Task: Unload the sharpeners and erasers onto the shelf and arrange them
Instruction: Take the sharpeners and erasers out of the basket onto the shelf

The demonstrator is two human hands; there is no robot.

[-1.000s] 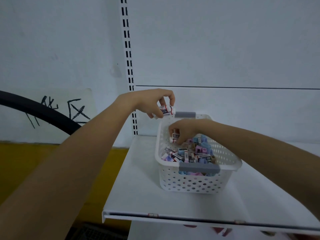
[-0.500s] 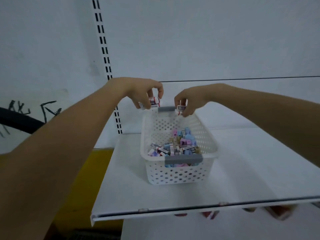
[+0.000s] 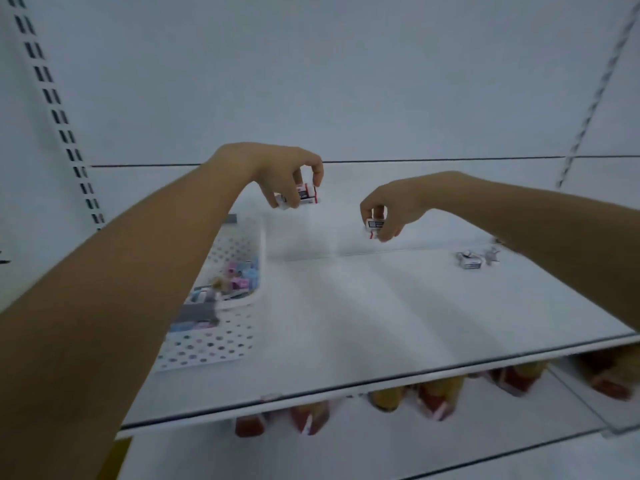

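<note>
boxes (image 3: 306,195) are pinched in left grip (image 3: 289,174) and right grip (image 3: 391,209); shelved pieces (image 3: 471,262) lie rightward, below, nearest the right grip.

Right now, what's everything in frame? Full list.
shelf: one, white, centre.
basket: one, white perforated with grey handles, left on the shelf.
basket pieces: many, pink, blue and white, inside the basket; blurred.
loose pieces: a few, white-grey, far right on the shelf.
left held piece: at least one, white with red, above the shelf.
right held piece: one, white with red, mid-shelf.
slotted uprights: two, white, back wall.
lower goods: several, red and yellow, shelf below; blurred.
left hand: pinches its piece.
right hand: pinches its piece.
</note>
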